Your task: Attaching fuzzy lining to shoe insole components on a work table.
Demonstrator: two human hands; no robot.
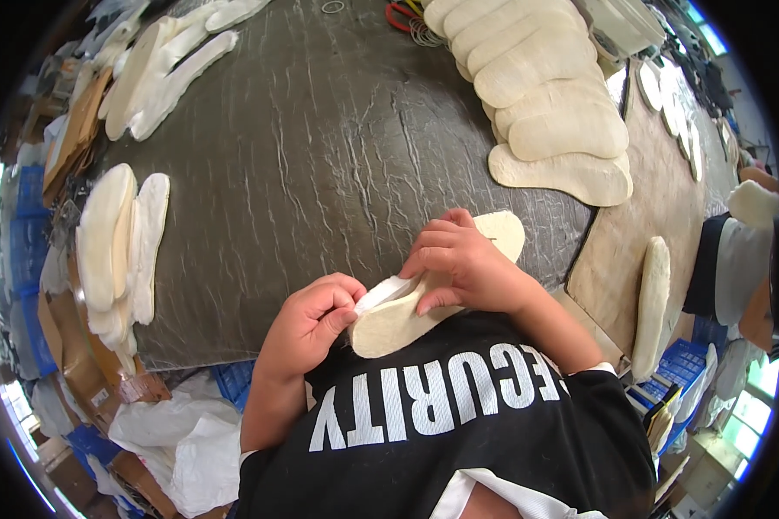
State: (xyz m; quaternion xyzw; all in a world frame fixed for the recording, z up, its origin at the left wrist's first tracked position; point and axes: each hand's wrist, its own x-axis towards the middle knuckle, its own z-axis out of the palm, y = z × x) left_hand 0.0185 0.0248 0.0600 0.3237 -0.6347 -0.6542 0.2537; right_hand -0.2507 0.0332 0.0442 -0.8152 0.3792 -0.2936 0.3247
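A cream insole [388,332] lies slantwise between my hands at the table's near edge, in front of my body. Along its far side stands a white strip or layer [388,291], bent away so that a gap shows. My left hand [314,322] pinches the insole's left end, where the white layer meets it. Around the middle curls my right hand [467,266], thumb on the near face and fingers over the far edge. The insole's right end, with a small dark mark, sticks out beyond that hand. Part of the middle is hidden by the fingers.
A dark, wrinkled cover lies over the table [303,164]. Overlapping cream insoles [537,78] form a row at the far right. More insoles [112,233] are stacked at the left edge. Red-handled scissors [398,16] lie at the back. A white plastic bag [186,441] hangs lower left.
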